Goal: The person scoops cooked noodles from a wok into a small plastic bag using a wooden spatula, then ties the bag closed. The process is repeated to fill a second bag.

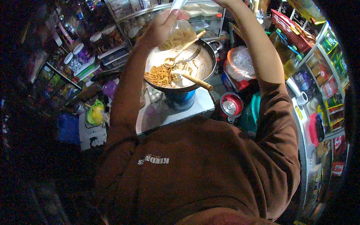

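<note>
My left hand (166,25) grips the twisted neck of a clear plastic bag (180,35) with pale yellowish food in it, over the far side of a wide pan (209,66). My right hand (225,2) is cut off by the top edge; only the part near the wrist shows, and its fingers are hidden. Sauced noodles (159,75) lie in the near left of the pan. A wooden spoon (170,62) and a second wooden-handled utensil (197,81) rest in the pan, the latter's handle over the near rim.
The pan stands above a blue cylindrical base (181,99) on a white tabletop (197,108). Right of it are an orange-rimmed container holding plastic bags (240,63), a red pot (231,104) and a red basket (292,32). A glass case (202,26) stands behind.
</note>
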The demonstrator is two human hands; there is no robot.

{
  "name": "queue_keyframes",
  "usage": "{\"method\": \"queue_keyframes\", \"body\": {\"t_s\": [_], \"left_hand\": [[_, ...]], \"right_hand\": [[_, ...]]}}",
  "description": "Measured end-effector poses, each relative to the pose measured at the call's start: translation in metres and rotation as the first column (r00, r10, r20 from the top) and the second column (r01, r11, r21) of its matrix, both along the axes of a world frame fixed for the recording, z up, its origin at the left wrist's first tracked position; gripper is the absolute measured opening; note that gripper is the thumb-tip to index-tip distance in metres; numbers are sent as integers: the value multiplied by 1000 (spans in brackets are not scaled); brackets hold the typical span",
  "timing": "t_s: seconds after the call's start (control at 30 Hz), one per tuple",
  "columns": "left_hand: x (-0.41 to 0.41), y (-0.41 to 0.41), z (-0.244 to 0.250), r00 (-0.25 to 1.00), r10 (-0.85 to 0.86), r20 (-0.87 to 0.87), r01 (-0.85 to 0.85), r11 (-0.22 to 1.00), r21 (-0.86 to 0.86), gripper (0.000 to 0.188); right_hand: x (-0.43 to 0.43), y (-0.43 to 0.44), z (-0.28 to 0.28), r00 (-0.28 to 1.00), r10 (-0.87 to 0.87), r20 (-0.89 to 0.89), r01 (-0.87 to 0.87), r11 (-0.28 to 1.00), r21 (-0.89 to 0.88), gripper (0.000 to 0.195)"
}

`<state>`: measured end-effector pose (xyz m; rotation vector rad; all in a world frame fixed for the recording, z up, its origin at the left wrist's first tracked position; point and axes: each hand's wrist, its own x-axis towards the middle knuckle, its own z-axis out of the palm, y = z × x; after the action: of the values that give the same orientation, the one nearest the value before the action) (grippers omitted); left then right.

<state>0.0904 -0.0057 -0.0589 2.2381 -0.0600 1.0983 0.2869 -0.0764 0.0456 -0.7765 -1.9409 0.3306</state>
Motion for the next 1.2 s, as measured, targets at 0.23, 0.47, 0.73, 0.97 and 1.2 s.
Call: {"method": "queue_keyframes", "body": {"t_s": [0.23,0.47,0.73,0.97,1.2], "left_hand": [[-17,-32,5,960,277,-47,-278,960,-39,39],[-13,-35,-10,966,258,-30,-260,953,-159,40],[-2,8,-28,988,48,-147,-107,899,-425,37],[-1,-2,-17,963,-100,-250,-43,860,-509,36],[-18,-7,-23,988,27,-154,-64,968,-242,39]], "right_hand": [[-8,-20,-9,959,-210,-192,193,976,-104,10],[33,13,-56,948,-123,-292,100,991,-93,12],[-9,-32,-42,810,-585,41,479,700,530,23],[-14,-35,-64,292,-648,703,300,760,576,50],[7,-32,-75,655,-402,640,197,908,369,9]]}}
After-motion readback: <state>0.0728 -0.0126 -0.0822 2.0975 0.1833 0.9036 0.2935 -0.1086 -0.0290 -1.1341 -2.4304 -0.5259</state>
